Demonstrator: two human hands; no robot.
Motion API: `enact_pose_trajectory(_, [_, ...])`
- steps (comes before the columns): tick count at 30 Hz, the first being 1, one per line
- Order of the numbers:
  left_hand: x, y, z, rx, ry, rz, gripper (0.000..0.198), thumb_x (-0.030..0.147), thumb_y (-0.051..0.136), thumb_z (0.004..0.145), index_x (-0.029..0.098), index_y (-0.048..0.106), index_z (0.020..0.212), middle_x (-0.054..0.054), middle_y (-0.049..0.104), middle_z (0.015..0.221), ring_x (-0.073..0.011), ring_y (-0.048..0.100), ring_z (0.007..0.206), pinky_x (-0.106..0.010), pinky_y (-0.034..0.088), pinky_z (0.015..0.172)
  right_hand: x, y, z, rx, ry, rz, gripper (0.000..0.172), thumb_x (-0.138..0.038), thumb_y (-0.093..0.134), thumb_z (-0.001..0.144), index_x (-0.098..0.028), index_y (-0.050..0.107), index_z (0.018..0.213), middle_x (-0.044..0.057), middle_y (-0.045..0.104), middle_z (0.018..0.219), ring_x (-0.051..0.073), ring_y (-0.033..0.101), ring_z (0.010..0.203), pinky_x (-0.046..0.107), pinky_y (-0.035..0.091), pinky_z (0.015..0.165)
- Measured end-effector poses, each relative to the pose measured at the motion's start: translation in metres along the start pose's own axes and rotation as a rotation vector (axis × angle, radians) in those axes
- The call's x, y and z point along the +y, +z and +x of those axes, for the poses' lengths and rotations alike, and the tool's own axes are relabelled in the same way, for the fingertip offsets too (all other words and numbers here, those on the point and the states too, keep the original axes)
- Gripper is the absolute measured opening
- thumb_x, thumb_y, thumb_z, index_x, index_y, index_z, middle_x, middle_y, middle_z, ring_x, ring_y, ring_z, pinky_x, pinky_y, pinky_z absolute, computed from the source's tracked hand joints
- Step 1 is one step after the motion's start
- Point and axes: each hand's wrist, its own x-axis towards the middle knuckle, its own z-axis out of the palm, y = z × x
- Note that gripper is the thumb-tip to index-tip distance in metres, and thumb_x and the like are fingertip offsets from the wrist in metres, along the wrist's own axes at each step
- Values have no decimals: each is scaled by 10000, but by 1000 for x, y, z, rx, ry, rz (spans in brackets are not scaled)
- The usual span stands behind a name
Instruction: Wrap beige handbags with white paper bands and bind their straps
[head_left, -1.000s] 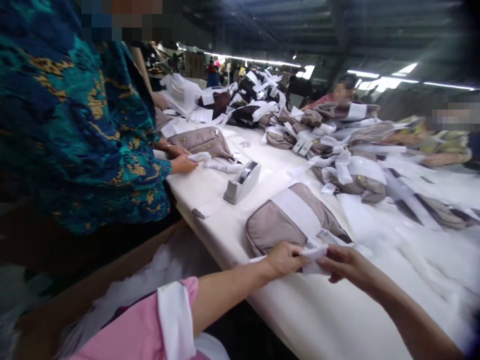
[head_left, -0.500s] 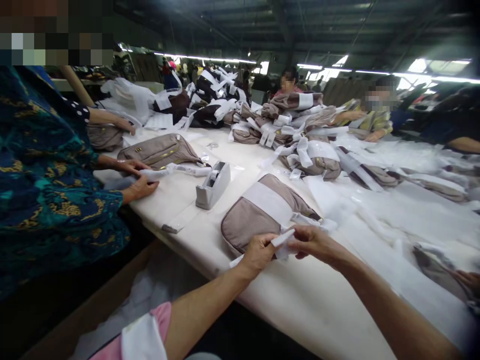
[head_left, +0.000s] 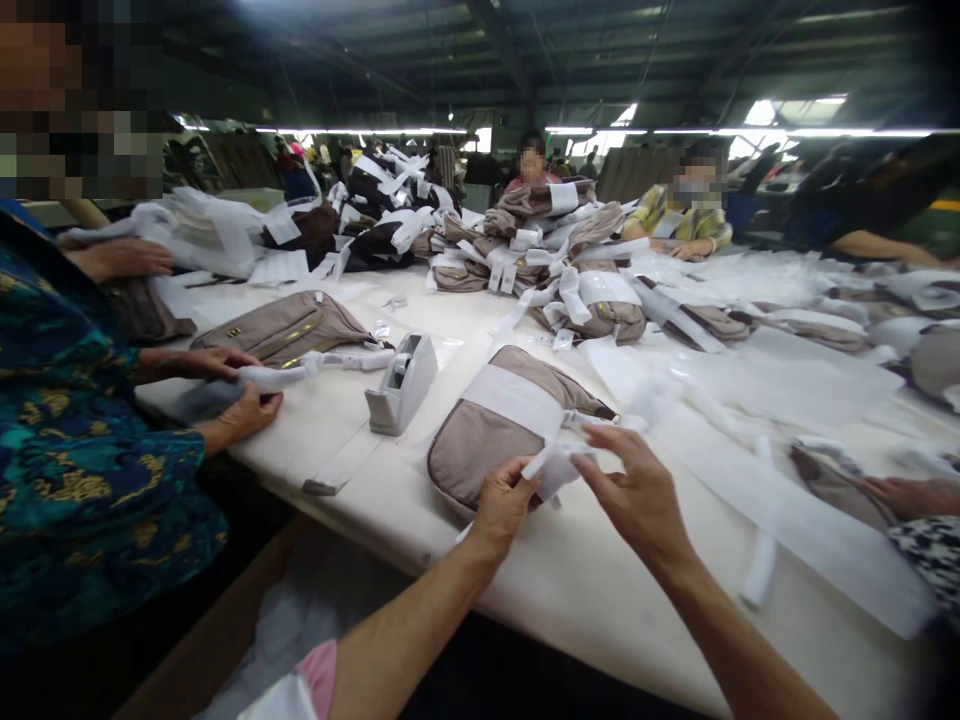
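A taupe fabric bag (head_left: 480, 455) lies flat on the white tabletop (head_left: 592, 610), close to its near edge and just beyond the person's hands. Its long axis runs obliquely, from a broad rounded end at near left towards the far right. The cloth is finely ribbed, with dark piping along the curved edge, and a smooth white paper band (head_left: 517, 400) crosses the body.

The left hand (head_left: 501, 512) pinches a thin white wrapping strip (head_left: 556, 468) between thumb and fingers, at the bag's near right side. The right hand (head_left: 634, 490) has its thumb and forefinger parted at the strip's other end; whether they touch it I cannot tell. The strip looks soft and slightly translucent, its outline blurred.

A grey, wedge-shaped tape dispenser (head_left: 403, 385) stands left of the bag, well apart from both hands.
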Motion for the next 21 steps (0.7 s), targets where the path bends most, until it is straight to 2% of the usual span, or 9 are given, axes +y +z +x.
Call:
enact_pose_trajectory(1, [0,1,1,3,-11,-8,425,473,686,649,126,613,884,2,524,682,-84,461,600,-191,391,584,0,0,-11,191,10,-10,302,-394,668,686,-213,612,921,55,613,884,203,560,810,276,473,619])
enact_pose_trajectory(2, [1,1,1,5,-21,-12,424,473,691,643,126,611,872,7,516,666,-81,456,587,-185,386,571,3,1,-21,308,75,31,336,-423,664,690,-212,596,942,58,611,882,203,560,802,269,465,590])
enact_pose_trajectory(3, [1,1,1,6,-28,-12,419,469,697,638,125,611,861,11,510,654,-77,452,579,-180,382,562,7,4,-29,333,184,120,370,-453,670,678,-209,585,943,56,610,860,199,563,766,255,445,528])
enact_pose_trajectory(5, [1,2,-1,2,-29,-5,402,453,704,635,123,617,847,13,514,650,-74,453,582,-172,380,560,18,16,-38,182,419,374,429,-503,686,638,-204,577,925,50,610,836,184,564,694,221,370,412])
enact_pose_trajectory(7, [1,3,-2,0,-17,11,389,436,711,633,122,624,845,9,534,671,-77,466,603,-172,391,580,29,31,-37,60,525,561,437,-520,693,615,-197,579,887,51,609,841,173,567,668,205,342,378])
enact_pose_trajectory(11, [1,3,-2,-14,-1,51,412,429,704,645,117,646,908,-5,579,703,-91,490,619,-183,409,587,38,50,-24,100,505,660,374,-477,717,581,-193,571,776,11,577,711,131,528,586,202,381,409])
enact_pose_trajectory(13, [0,2,-2,-33,25,95,423,418,673,687,124,648,989,-34,625,797,-123,534,691,-207,441,635,37,53,-20,135,490,678,365,-444,731,558,-193,578,774,-11,555,668,114,495,550,196,368,398])
enact_pose_trajectory(17, [-6,-3,-8,3,276,459,338,351,540,815,179,630,1092,-64,637,1042,-197,554,965,-296,441,870,38,55,-18,176,492,665,295,-380,732,533,-180,577,685,-47,503,551,89,436,478,191,361,387])
enact_pose_trajectory(21, [-21,-8,-18,32,580,791,325,256,446,867,193,585,1154,-76,647,975,-196,554,932,-340,447,864,46,56,-20,143,535,668,266,-354,724,524,-166,572,633,-45,521,506,82,427,426,205,371,388])
